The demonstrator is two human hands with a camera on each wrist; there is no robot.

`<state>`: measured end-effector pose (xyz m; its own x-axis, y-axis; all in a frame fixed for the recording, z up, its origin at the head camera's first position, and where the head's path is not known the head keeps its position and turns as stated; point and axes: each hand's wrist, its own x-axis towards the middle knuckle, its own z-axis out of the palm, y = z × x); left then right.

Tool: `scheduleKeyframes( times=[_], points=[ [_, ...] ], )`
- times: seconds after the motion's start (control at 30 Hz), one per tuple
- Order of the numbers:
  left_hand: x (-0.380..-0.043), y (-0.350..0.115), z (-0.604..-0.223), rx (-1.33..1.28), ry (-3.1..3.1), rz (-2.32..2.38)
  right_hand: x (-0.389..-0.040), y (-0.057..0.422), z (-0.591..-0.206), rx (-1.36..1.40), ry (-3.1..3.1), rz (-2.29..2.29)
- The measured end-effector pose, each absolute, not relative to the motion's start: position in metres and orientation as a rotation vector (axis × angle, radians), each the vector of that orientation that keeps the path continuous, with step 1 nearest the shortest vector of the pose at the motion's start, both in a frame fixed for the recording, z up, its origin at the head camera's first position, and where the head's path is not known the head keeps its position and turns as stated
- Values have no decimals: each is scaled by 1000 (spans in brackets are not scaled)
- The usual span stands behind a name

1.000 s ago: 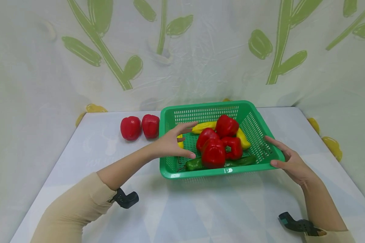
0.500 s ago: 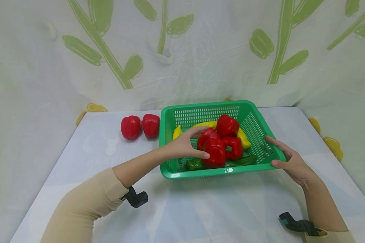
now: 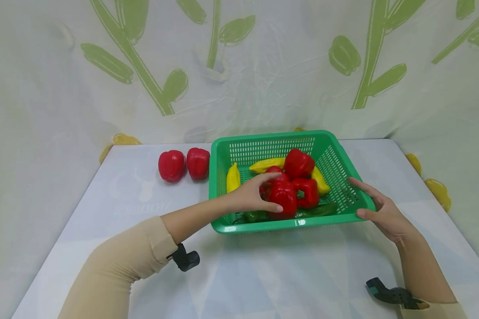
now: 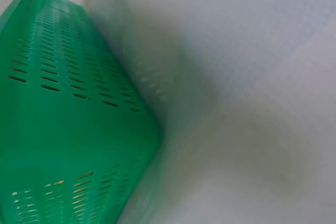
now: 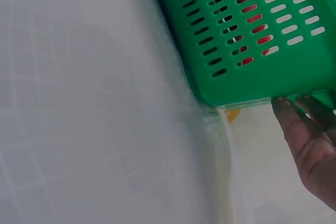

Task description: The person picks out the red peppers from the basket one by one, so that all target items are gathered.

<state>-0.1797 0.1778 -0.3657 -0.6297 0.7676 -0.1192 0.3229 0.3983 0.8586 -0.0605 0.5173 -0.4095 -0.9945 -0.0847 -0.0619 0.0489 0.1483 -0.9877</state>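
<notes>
A green plastic basket (image 3: 259,227) stands on the table with red bell peppers, yellow peppers and a long green pepper (image 3: 319,210) inside. Reaching in over its left side, my left hand (image 3: 249,195) grips the front red bell pepper (image 3: 284,198), thumb in front and fingers behind. My right hand (image 3: 387,217) holds the basket's right front corner, thumb on the rim. The right wrist view shows those fingers (image 5: 294,129) against the basket's outer wall (image 5: 252,77). In the left wrist view the basket wall (image 4: 79,119) appears, and my left hand is out of sight.
Two more red bell peppers, one (image 3: 172,166) and another (image 3: 198,164), lie on the table (image 3: 123,212) left of the basket. Inside it are a ring-shaped red pepper (image 3: 310,193) and a yellow pepper (image 3: 233,178). A leaf-patterned curtain (image 3: 271,79) hangs behind the table.
My left hand has moved right, deeper into the basket, and its thumb and fingers have closed around the front red bell pepper. The right hand has stayed at the basket's corner.
</notes>
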Motion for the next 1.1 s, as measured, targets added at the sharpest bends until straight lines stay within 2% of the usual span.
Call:
scheduleKeyframes(
  times=[0.57,1.1],
  points=[
    [-176,185,-369,736,2106,1261,-61,518,-411,-66,2280,-2022],
    [-176,183,-367,749,1974,1220,-61,518,-411,-44,2267,-2029]
  ],
)
